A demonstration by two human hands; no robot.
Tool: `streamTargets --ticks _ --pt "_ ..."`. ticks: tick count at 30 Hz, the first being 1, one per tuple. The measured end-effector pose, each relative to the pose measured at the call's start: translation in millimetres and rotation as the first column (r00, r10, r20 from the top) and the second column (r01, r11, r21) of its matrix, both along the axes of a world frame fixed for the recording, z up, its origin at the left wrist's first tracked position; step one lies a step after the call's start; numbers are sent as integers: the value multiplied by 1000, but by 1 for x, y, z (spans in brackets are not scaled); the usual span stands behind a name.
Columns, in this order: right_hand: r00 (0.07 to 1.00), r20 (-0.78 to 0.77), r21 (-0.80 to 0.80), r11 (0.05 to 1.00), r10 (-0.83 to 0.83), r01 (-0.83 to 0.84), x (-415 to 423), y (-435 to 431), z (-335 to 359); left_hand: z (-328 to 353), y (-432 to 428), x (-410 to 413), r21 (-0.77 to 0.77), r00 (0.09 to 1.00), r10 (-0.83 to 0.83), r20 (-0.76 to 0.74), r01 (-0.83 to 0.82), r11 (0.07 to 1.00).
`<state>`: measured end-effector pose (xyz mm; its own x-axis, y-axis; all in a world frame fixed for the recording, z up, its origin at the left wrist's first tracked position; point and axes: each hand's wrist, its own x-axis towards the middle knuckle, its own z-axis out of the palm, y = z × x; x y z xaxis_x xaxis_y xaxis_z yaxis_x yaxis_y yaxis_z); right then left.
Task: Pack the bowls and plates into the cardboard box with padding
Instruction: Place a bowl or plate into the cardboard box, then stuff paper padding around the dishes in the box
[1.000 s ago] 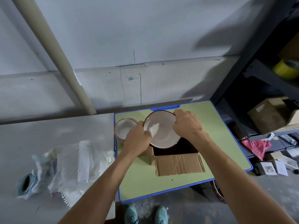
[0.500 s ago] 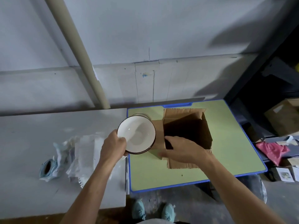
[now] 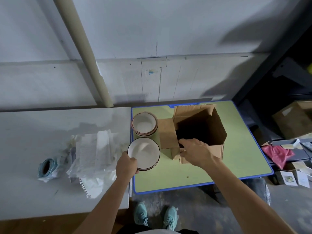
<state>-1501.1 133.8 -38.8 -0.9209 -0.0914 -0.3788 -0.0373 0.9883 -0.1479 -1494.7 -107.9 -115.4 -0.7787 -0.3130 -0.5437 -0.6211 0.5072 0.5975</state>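
My left hand (image 3: 126, 166) grips the near rim of a white plate stack (image 3: 143, 152) with dark edges, low over the left edge of the green table (image 3: 236, 157). Behind it stands a stack of white bowls (image 3: 144, 124) with reddish rims. The open cardboard box (image 3: 200, 130) sits mid-table, its inside dark. My right hand (image 3: 194, 150) holds the box's near left corner, fingers curled over the rim. Crumpled white padding paper (image 3: 94, 154) lies on the grey table to the left.
A bluish tape roll (image 3: 46, 168) lies left of the paper. A beige pipe (image 3: 87, 53) leans on the wall. Dark shelving with boxes (image 3: 293, 119) and a red bag (image 3: 276, 153) stands to the right. My feet (image 3: 155, 217) are below the tables' gap.
The plate came down from above the box and moved left, now held by my left hand alone beside the bowls. My right hand let go of it and took the box's corner.
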Motion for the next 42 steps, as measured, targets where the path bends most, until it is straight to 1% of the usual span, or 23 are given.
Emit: streamTargets --ticks 3,7,16,22,25,28,30,33,36,39,42 --pt "1000 -5 10 1000 0 1 -1 1 -2 -7 8 1 20 1000 -7 28 6 1000" --pt "999 -37 27 1000 -3 4 -1 -1 -5 -16 17 -7 1 999 -17 36 17 1000" --pt "998 -63 -35 999 5 -7 0 0 -10 -27 23 -23 5 998 -29 50 29 1000" --pt "995 -96 -94 995 9 -18 4 4 -10 -32 15 -22 -6 991 -129 29 129 992" --pt "987 -161 -109 993 15 -33 6 5 -2 -26 13 -18 -115 979 -202 -28 197 974" --pt "971 -237 -130 990 18 -50 8 2 10 -17 14 -13 -221 963 -254 -93 229 948" --pt "952 -303 -116 990 36 -74 8 -1 15 -9 15 -10 -260 954 -273 -123 235 937" --pt "906 -414 -91 986 91 -141 9 -8 22 1 16 -4 -273 949 -273 -159 224 936" --pt "838 -523 -139 955 153 -261 12 -29 29 7 12 8 -292 944 -258 -206 193 937" --pt "823 -518 -176 912 234 -370 16 -57 29 9 -1 21 -274 941 -223 -255 151 950" --pt "835 -445 -162 888 323 -429 18 -79 18 11 -23 23 -299 934 -204 -292 113 948"
